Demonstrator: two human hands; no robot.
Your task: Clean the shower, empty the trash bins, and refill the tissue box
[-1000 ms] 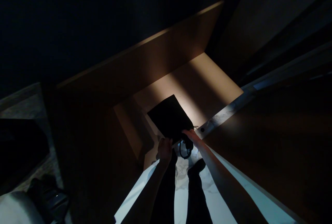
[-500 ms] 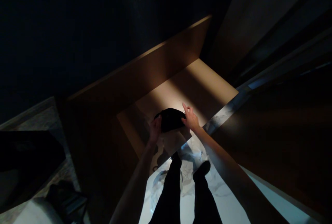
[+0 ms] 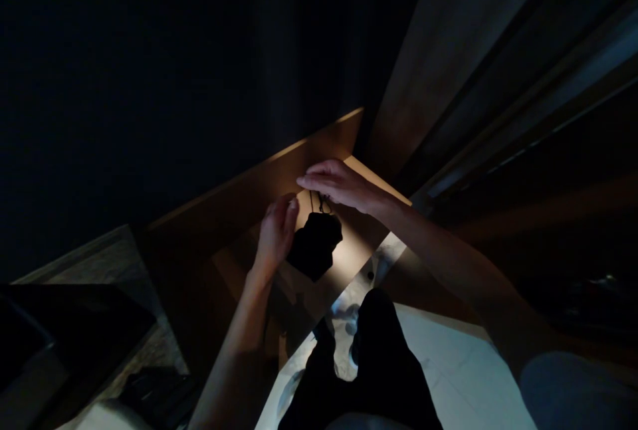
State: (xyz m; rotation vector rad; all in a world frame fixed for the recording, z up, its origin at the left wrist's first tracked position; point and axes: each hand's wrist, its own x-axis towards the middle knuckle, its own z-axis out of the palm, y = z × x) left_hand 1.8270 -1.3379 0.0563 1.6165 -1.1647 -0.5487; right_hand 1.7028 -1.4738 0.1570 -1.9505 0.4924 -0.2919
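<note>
Very dim overall, far L nearly black; warm light patch on wood panel [image 3: 361,234], right hand [image 3: 339,185] lit warm, edges wide-angle warped, no glare.

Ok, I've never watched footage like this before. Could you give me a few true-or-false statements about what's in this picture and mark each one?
1. The black bag hangs below thin cords. True.
2. The right hand grips a pair of scissors. False: it is spread over the cords, and no scissors show.
3. The left hand is beside the bag. True.
4. The person wears black trousers. True.
5. The floor is bare wood. False: it is pale, with marble-like veining.
</note>
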